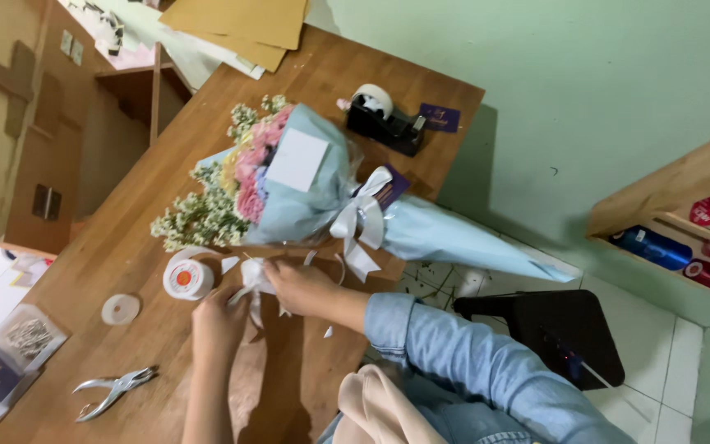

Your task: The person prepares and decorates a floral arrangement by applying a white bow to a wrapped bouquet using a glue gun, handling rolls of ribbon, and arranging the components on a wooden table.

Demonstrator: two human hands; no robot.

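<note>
I see my left hand and my right hand meeting over a small white ribbon bow, the fingers of both pinched on it. It is a satin-looking scrap with loops and loose tails, and its tails trail down toward me, so its long axis runs roughly from the bouquet back to my body. It hangs just above the bench. Just left of my fingers stands a white ribbon spool, and farther left lies a tape roll. Just beyond my fingers lies the blue-wrapped bouquet, flowers pointing left, its stem cone pointing right past the bench edge. Metal pliers lie well down-left.
</note>
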